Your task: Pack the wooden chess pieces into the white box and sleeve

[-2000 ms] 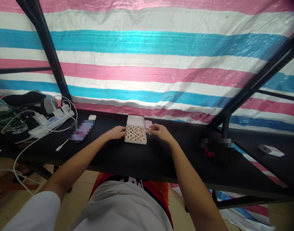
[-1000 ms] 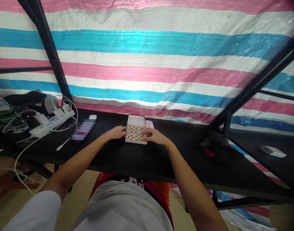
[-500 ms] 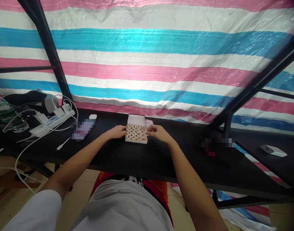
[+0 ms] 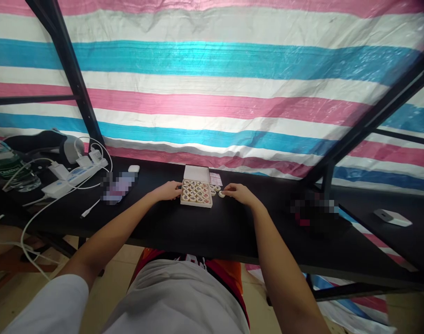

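A small white box [image 4: 196,204] stands with its lid raised at the back, filled with rows of round Chinese chess pieces [image 4: 193,194]. Most pieces carry black characters; those along the right side carry red ones. My left hand [image 4: 168,190] grips the box's left side with curled fingers. To the right of the box, my right hand [image 4: 238,193] pinches a Chinese chess piece [image 4: 221,194] low at the table. A few loose pieces [image 4: 213,193] lie between that hand and the box, partly overlapping in view.
Behind the box's right side lies a pinkish printed paper [image 4: 215,179]. To the left are a phone [image 4: 118,188], a white earphone case [image 4: 134,169], a power strip [image 4: 74,178] with cables and a water bottle [image 4: 13,171]. A white block-shaped device [image 4: 393,217] lies far right.
My right hand has moved right, from the box's right edge to the table beside it, uncovering loose pieces there. My left hand and the box have stayed in place.
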Motion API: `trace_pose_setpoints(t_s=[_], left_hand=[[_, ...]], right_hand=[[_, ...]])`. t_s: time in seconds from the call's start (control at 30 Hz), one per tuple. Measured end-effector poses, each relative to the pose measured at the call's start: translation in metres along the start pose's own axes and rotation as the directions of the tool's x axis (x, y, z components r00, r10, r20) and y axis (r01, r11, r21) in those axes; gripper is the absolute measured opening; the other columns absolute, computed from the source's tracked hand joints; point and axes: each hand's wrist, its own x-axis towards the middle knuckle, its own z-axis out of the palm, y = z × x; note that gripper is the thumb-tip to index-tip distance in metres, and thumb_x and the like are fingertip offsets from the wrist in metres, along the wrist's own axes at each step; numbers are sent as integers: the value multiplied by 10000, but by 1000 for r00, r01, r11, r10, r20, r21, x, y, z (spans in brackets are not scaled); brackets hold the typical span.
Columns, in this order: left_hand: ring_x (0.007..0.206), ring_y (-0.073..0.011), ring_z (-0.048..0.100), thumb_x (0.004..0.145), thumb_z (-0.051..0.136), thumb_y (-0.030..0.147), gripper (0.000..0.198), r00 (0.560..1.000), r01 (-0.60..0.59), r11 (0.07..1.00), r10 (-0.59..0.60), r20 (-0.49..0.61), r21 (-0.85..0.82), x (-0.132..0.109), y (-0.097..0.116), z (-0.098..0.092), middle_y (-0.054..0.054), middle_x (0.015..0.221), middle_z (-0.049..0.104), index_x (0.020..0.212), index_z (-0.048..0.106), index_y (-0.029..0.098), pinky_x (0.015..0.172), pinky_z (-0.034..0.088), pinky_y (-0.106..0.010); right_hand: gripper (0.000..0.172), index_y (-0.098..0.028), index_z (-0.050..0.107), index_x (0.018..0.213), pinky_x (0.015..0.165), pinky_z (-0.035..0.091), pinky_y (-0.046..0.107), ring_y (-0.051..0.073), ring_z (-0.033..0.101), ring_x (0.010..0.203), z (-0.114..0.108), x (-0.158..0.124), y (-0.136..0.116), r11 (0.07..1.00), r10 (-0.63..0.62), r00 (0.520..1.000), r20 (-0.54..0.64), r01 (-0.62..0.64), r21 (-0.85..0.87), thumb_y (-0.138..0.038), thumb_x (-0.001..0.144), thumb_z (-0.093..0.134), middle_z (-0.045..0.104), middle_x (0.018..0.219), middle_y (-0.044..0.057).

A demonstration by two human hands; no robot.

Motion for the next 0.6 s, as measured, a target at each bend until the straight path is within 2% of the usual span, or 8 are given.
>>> trace_pose_setpoints(t_s=[0.13,0.23,0.4,0.47,0.6], left_hand=[[561,-112,583,806,434,288,513,1000,-6,1000,6,-2,0,1,-3,0,-19,719,639,1301,496,169,502,429,-165],[560,-115,581,806,434,301,516,1000,-20,1000,20,-4,3,2,-4,1,-20,722,640,1301,498,172,510,431,-173],[553,-108,568,803,442,288,513,1000,15,1000,-15,-6,0,2,-3,1,-13,708,629,1300,494,175,504,421,-165],[549,-103,565,802,445,280,506,1000,19,1000,-19,-2,-4,2,-2,1,-11,706,626,1294,499,177,502,418,-160],[540,-109,566,804,441,289,506,1000,1,1000,-1,-2,2,1,-1,0,-15,698,623,1289,506,160,498,424,-167]], right_hand=[[371,-199,664,990,779,454,305,181,598,822,6,4,2,998,-66,996,-67,64,-27,-422,694,668,668,982,58],[426,-208,643,1089,828,452,335,188,598,844,9,6,2,995,-98,993,-62,95,-39,-423,722,648,642,1098,74],[287,-222,686,990,844,449,348,207,606,870,12,5,-1,990,-141,990,-11,141,-21,-381,764,610,672,1037,57],[293,-221,680,995,823,456,341,199,605,842,11,5,-2,990,-141,990,-18,141,-28,-383,761,612,674,1001,55],[362,-196,650,1075,793,455,322,175,581,784,9,0,-15,977,-208,964,-166,196,-83,-390,775,590,643,960,69]])
